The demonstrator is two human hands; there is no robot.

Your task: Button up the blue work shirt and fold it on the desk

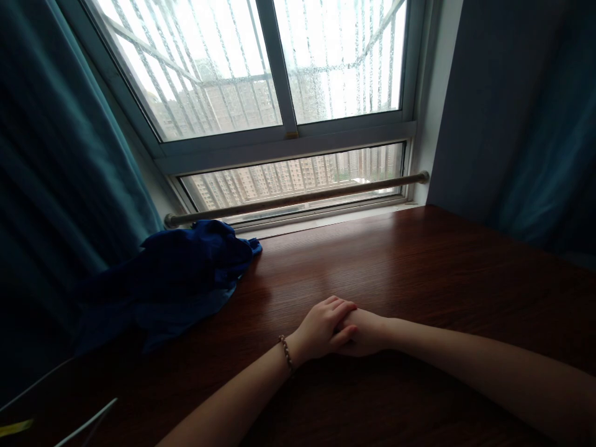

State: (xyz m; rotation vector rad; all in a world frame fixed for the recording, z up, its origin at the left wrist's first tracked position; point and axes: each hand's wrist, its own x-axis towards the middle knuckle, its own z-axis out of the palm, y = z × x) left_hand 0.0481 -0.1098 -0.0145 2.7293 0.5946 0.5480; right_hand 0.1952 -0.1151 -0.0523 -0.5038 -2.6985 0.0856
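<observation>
My left hand (pixel 319 329) lies over my right hand (pixel 370 333), its fingers curled around the back of it. On my left wrist is a beaded bracelet (pixel 285 354). The fingers of my right hand are hidden beneath the left. Both hands rest together above a dark reddish-brown wooden tabletop (pixel 344 261). No other object shows in either hand. To the left of the hands a crumpled blue cloth (pixel 186 273) is heaped on the wood.
Behind the tabletop stands a window (pixel 223 130) with a horizontal rail (pixel 302 197) across its lower pane. Teal curtains (pixel 51 124) hang at both sides. At the lower left are a thin white cable-like strip (pixel 88 422) and a yellow piece (pixel 16 427).
</observation>
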